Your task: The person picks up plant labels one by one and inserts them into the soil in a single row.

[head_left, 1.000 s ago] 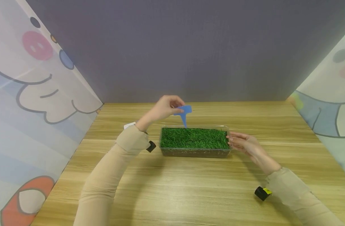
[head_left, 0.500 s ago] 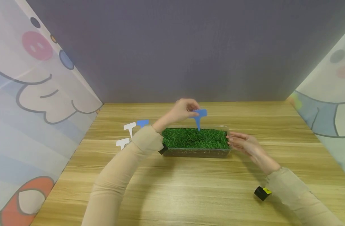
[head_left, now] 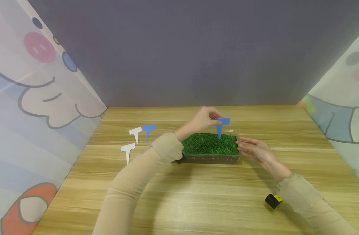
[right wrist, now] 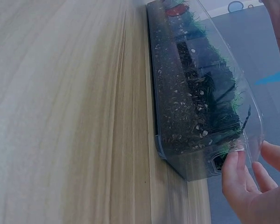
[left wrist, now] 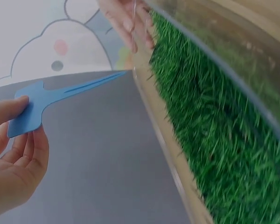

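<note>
My left hand (head_left: 203,120) pinches the wide head of a blue T-shaped plant label (head_left: 225,121) between thumb and fingers. The label's tapered stem points down over the right part of a clear plastic planter box (head_left: 210,159). Green grass (head_left: 207,145) fills its top, with dark, pebbly soil (right wrist: 186,107) showing through the side in the right wrist view. In the left wrist view the blue label (left wrist: 30,109) is apart from the grass. At the box's right end my right hand (head_left: 257,150) touches the end wall, fingers (right wrist: 233,172) fairly straight.
Left of the box, two white plant labels (head_left: 135,131) and another blue one (head_left: 148,127) lie on the wooden table (head_left: 214,202). A grey wall (head_left: 197,55) rises behind, with cartoon-printed panels (head_left: 44,91) at both sides. Small black wrist cameras (head_left: 273,201) sit by both sleeves.
My left hand has carried the blue label rightward and slightly nearer above the box, and its arm has uncovered the labels on the table. My right hand and the box have stayed put.
</note>
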A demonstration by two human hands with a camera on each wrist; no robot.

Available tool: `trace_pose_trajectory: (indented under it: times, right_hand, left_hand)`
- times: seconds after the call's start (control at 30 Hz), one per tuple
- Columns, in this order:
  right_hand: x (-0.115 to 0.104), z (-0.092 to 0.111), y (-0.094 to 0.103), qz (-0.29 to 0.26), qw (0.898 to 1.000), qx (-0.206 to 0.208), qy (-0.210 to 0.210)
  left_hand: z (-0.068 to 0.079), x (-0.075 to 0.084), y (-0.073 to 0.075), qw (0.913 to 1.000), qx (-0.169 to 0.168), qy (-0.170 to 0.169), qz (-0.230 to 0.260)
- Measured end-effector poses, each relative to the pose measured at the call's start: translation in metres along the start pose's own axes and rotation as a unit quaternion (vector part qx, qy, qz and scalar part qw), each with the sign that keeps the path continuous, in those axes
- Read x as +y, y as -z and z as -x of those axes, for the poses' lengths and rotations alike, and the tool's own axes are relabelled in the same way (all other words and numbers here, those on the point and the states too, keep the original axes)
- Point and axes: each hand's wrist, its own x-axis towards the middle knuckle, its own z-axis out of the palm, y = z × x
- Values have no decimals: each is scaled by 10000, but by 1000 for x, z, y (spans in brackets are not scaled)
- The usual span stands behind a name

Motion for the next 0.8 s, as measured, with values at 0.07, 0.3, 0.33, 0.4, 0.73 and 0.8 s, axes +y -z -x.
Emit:
trace_pose_trajectory:
  times: [0.07, 0.3, 0.33, 0.4, 0.73, 0.8]
  right_hand:
    - [-1, 0, 0, 5, 10000, 19, -20]
    - [-2, 1, 0, 41, 10000, 12, -27]
    - [-2, 1, -1, 33, 10000, 17, -35]
    - [-2, 1, -1, 33, 10000, 21, -40]
    - [-1, 1, 0, 62, 10000, -8, -3]
    - [-1, 1, 1, 75, 10000, -17, 6]
  left_hand:
    - [-1, 0, -5, 10000, 16, 27, 66]
    - [-5, -3, -20, 9999, -9, 95, 30]
    - [-6, -3, -22, 9999, -26, 124, 19]
    - [-6, -5, -26, 9998, -35, 185, -88]
    - [-6, -7, -40, 9995, -5, 309, -21]
    - [-6, -6, -43, 9994, -24, 331, 33]
